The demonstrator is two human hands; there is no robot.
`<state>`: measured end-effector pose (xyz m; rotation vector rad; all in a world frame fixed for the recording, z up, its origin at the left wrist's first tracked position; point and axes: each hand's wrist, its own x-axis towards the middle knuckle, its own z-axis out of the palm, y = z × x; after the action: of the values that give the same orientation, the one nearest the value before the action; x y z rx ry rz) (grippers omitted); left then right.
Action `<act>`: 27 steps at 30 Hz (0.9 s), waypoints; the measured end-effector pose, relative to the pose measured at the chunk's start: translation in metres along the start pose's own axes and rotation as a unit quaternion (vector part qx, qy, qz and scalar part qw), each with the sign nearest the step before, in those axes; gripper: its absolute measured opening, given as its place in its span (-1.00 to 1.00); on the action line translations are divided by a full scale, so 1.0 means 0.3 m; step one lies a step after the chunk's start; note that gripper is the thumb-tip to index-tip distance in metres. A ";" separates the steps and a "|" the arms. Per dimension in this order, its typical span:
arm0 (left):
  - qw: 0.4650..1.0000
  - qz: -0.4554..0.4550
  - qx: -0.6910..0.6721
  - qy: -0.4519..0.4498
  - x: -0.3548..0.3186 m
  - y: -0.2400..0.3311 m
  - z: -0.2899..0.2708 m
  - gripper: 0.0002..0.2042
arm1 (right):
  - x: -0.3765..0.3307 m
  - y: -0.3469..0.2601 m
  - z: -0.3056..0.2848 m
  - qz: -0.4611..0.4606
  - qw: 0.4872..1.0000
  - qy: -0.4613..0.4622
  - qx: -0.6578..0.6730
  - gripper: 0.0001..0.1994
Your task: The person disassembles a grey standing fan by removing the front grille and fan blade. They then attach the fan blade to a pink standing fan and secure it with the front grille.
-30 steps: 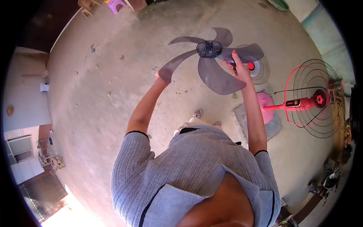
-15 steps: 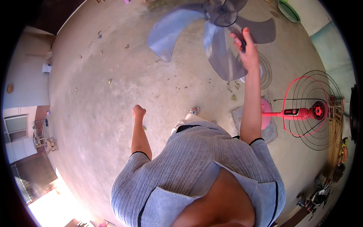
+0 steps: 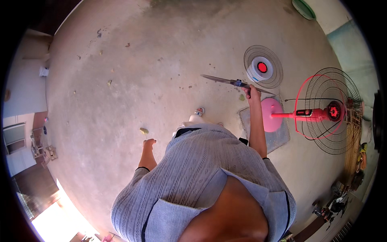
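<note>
My right hand (image 3: 252, 93) grips a grey fan blade (image 3: 219, 78) by one of its vanes. The blade is tilted nearly edge-on, so it shows as a thin strip with its hub in the middle. Down at my left side, my left hand (image 3: 149, 142) is closed with nothing visible in it. A red stand fan (image 3: 284, 115) without its blade stands to my right on a round pink base (image 3: 269, 123), its wire rear grille (image 3: 328, 141) still fitted. Beyond my right hand lies a round front grille (image 3: 276, 60) with a red centre, over a white round object.
The pink base rests on a square grey slab (image 3: 283, 139). A green basin (image 3: 303, 9) leans at the far right wall. Long sticks (image 3: 353, 139) and assorted gear (image 3: 336, 201) line the right side. A chair-like frame (image 3: 38, 147) stands far left. Dry leaves (image 3: 144, 130) dot the concrete floor.
My right hand has brought the fan blade down and nearer, turning it from face-on to edge-on. The front grille has come fully into sight. My left hand has lowered toward my body.
</note>
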<state>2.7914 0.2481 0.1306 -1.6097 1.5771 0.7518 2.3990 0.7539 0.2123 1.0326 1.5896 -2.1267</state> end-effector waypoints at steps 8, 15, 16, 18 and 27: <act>0.944 0.281 -0.088 0.151 -0.270 0.734 -0.071 -0.07 | -0.068 -0.200 0.118 0.125 0.886 -0.259 0.363 -0.72; 0.870 0.474 -0.138 -0.019 -0.734 1.068 -0.044 -0.07 | -0.153 -0.255 0.146 0.124 0.872 -0.292 0.373 -0.73; 0.861 0.484 -0.142 -0.063 -0.806 1.080 -0.039 -0.07 | -0.157 -0.257 0.139 0.121 0.873 -0.292 0.371 -0.73; 0.840 0.501 -0.150 -0.148 -0.931 1.082 -0.040 -0.06 | -0.171 -0.257 0.136 0.120 0.873 -0.296 0.370 -0.74; 0.793 0.531 -0.161 -0.251 -1.061 1.101 0.025 0.01 | -0.217 -0.272 0.155 0.139 0.849 -0.311 0.403 -0.72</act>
<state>2.4418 0.4433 0.3548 -0.4439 1.9110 1.9295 2.3776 0.7278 0.3215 0.5723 0.2050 -2.5572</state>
